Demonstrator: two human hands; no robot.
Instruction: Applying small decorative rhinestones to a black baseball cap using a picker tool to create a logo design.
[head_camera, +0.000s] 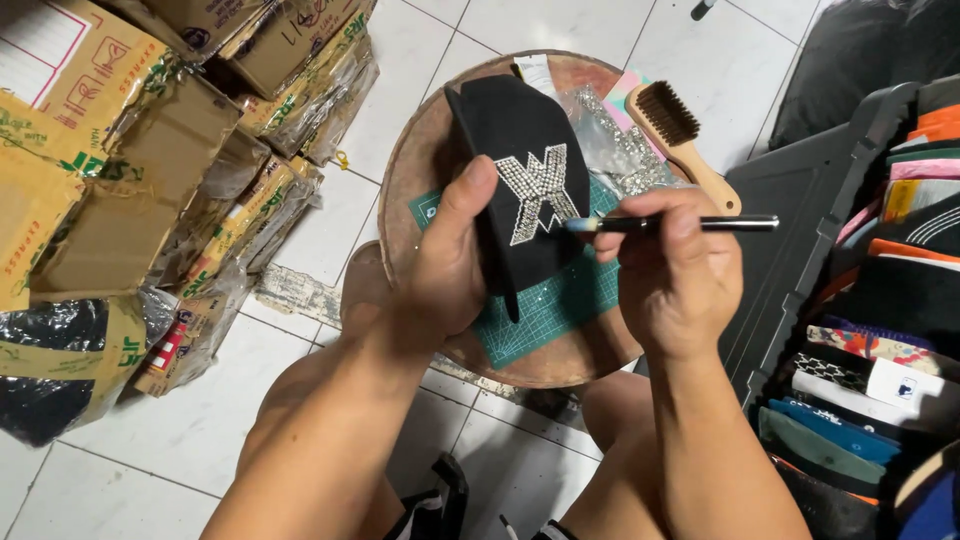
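Note:
My left hand (445, 265) grips a black cap (515, 135) from the side, thumb pressed on its front panel. The cap bears a rhinestone emblem (535, 190) facing up. My right hand (675, 275) holds a black pen-like tool (690, 224) level, its pale tip touching the right edge of the emblem. Both hands hover over a green cutting mat (560, 310) lying on a small round wooden table (420, 150).
A wooden-handled brush (685, 140) and a clear bag of rhinestones (615, 145) lie on the table's far side. Stacked cardboard boxes (130, 150) fill the left. A dark bin of folded caps and fabrics (880, 300) stands at right. White floor tiles surround my knees.

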